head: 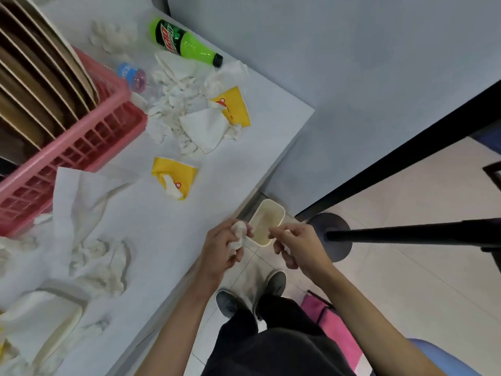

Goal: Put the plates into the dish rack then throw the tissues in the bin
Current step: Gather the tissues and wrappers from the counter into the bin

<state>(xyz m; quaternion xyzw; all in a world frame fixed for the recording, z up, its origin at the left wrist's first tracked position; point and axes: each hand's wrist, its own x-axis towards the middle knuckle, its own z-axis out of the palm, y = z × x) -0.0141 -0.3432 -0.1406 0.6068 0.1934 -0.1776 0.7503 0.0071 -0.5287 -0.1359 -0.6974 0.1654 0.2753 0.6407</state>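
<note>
**Tissues (pixel 239 232) in both hands, bin (pixel 264 222) just past the fingertips**

Left hand (pixel 225 253) has its fingers curled tight round a crumpled white wad, thumb clamped over the top. Right hand (pixel 298 246) pinches a smaller scrap (pixel 286 250), forefinger and thumb pressed together, the other fingers folded under.

Now the relation that matters. The cream bin sits on the floor, straight beyond the fingertips and well below them, framed between the two hands. Its long axis runs away from the fingers, near end toward the knuckles. Neither hand looks clearly closer; left fingertips line up with its near-left corner, right fingertips with its near-right. I'd judge a plain release from each hand should land inside, though the mouth is narrow and a light wad could drift.

Out beyond the left fingers lies the white table (pixel 162 226), its edge running just beside that hand. More loose tissues (pixel 184 109) are strewn across it, with flattened yellow cups (pixel 174 176) and a green bottle (pixel 184 42). Far left of the fingers, plates (pixel 40 85) stand on edge in the pink dish rack (pixel 81 147), so that half looks done.

To the right of the right fingers are pale floor tiles (pixel 406 199) and a black pole (pixel 406 234).
</note>
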